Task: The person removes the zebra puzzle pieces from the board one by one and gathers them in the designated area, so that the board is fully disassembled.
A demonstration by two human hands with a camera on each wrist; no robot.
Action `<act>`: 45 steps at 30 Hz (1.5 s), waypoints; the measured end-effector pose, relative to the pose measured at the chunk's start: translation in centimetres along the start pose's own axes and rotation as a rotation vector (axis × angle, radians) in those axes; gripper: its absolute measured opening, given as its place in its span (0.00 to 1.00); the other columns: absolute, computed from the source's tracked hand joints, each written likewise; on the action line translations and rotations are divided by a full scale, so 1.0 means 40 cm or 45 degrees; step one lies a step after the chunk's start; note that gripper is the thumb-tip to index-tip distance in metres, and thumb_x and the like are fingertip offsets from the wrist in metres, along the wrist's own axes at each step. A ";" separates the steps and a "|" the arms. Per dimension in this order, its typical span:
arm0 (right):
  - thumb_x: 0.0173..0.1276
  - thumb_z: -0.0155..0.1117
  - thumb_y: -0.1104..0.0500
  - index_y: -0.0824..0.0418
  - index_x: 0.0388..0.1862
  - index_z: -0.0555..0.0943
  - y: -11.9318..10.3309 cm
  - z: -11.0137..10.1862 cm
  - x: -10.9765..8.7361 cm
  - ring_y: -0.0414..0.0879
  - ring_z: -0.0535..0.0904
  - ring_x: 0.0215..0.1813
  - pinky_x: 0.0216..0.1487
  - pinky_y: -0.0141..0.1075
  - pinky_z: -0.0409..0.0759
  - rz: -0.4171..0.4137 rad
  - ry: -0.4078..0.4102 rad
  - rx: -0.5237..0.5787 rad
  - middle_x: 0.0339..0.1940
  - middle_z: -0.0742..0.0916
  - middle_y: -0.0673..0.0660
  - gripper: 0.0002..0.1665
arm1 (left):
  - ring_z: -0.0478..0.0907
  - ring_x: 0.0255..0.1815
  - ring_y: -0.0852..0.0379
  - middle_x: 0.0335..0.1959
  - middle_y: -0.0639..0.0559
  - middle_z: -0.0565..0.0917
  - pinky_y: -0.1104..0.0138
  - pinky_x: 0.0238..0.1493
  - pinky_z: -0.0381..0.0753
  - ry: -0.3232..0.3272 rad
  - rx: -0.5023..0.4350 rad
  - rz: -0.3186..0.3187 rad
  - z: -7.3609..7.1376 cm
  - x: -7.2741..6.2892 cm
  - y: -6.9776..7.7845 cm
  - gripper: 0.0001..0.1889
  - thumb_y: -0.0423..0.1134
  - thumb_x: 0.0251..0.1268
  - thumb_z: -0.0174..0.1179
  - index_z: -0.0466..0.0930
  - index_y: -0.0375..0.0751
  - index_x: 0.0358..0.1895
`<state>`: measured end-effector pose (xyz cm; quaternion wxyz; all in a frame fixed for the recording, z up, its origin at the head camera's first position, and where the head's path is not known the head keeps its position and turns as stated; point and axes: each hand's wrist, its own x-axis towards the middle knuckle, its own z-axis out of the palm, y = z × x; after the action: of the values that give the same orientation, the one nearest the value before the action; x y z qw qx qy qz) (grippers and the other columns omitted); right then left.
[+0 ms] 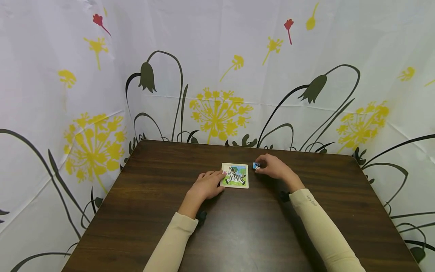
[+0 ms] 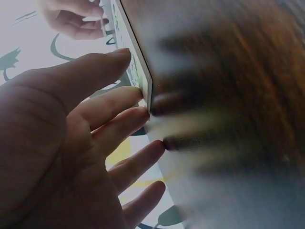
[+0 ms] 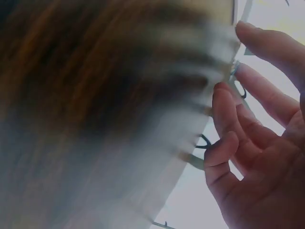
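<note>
A small square zebra picture puzzle (image 1: 236,176) with a pale frame lies on the dark wooden table. My left hand (image 1: 208,184) is at its left side, its fingertips at the frame and its fingers spread and fairly straight; in the left wrist view, thumb and two fingers meet the board's edge (image 2: 145,81). Just right of the puzzle, my right hand (image 1: 273,167) pinches a small blue-and-white puzzle piece (image 1: 255,165) between thumb and fingers, low over the table. In the right wrist view only a sliver of that piece (image 3: 234,67) shows by the fingertips.
The brown table (image 1: 238,230) reaches back to a white curtain (image 1: 217,45) printed with yellow and red flowers and dark stems. Dark wrist straps (image 1: 201,218) show below both hands, next to the cream sleeves (image 1: 173,241).
</note>
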<state>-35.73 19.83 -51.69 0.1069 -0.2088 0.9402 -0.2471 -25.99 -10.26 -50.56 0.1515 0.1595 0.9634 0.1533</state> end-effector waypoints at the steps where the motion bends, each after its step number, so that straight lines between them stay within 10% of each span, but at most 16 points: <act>1: 0.73 0.76 0.53 0.64 0.61 0.85 0.005 0.000 -0.001 0.57 0.83 0.56 0.62 0.56 0.81 0.003 -0.006 -0.008 0.56 0.87 0.64 0.23 | 0.59 0.87 0.41 0.87 0.49 0.63 0.40 0.85 0.56 0.004 -0.004 -0.001 0.000 0.000 0.000 0.32 0.49 0.84 0.60 0.66 0.51 0.85; 28: 0.79 0.69 0.54 0.61 0.65 0.84 -0.065 0.004 0.018 0.58 0.86 0.58 0.61 0.57 0.83 -0.042 0.036 -0.014 0.58 0.89 0.62 0.21 | 0.60 0.87 0.42 0.87 0.51 0.64 0.36 0.84 0.59 0.010 -0.030 -0.050 -0.004 0.002 0.010 0.31 0.51 0.85 0.57 0.67 0.52 0.84; 45: 0.78 0.69 0.58 0.55 0.63 0.84 -0.196 0.082 0.111 0.46 0.84 0.41 0.45 0.42 0.83 -0.125 -0.271 -0.071 0.45 0.89 0.56 0.17 | 0.61 0.86 0.41 0.87 0.50 0.65 0.36 0.82 0.63 0.002 -0.003 -0.041 -0.003 -0.001 0.007 0.31 0.52 0.85 0.56 0.66 0.53 0.85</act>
<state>-36.02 10.28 -50.91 0.1880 -0.2823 0.9187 -0.2023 -25.93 -10.05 -50.37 0.1534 0.1436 0.9658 0.1521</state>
